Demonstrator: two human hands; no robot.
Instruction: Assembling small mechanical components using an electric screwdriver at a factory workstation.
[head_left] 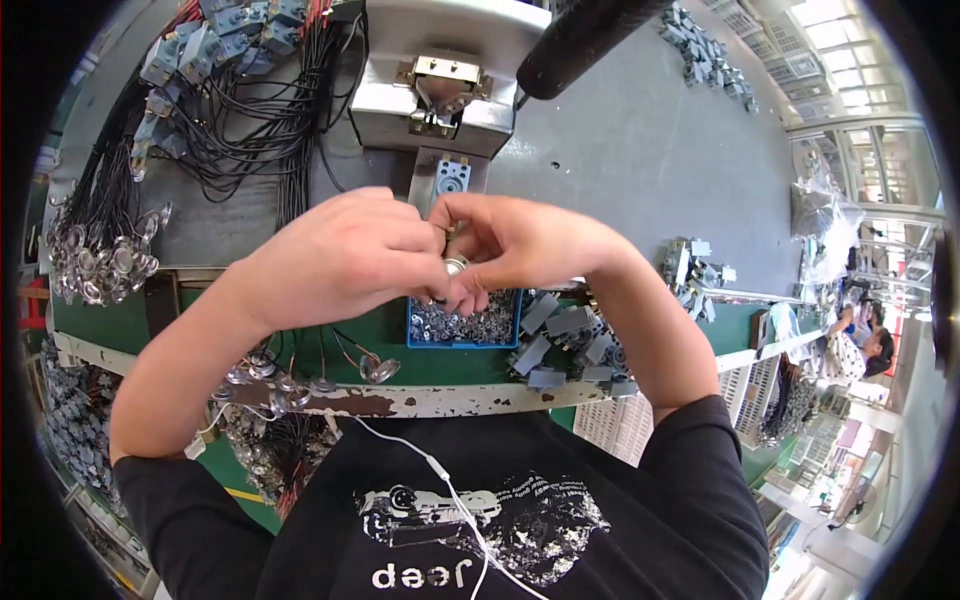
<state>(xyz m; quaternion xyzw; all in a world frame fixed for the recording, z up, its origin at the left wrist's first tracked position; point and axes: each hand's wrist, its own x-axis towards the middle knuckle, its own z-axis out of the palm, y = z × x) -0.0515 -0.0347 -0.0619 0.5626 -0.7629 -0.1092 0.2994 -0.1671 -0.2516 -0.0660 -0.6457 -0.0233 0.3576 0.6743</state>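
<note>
Both of my hands meet just in front of the machine's fixture, above a blue tray (415, 333) of small metal pieces. My right hand (515, 240) has its thumb and fingers curled around a small round silver metal part (456, 267). Close against it, my left hand (365, 245) is closed, its fingertips partly covered, so what it pinches is not clear. Just beyond the hands, a grey plastic housing (453, 177) with a round centre sits in the fixture, below the metal head (445, 88) of the machine.
Black cables (265, 125) with grey housings lie at the back left; round metal ends (100, 262) hang in a bunch. Grey blocks (570, 335) lie right of the tray. More housings (705, 55) sit far right. A thick black bar (590, 45) slants overhead. Another person (855, 350) sits at right.
</note>
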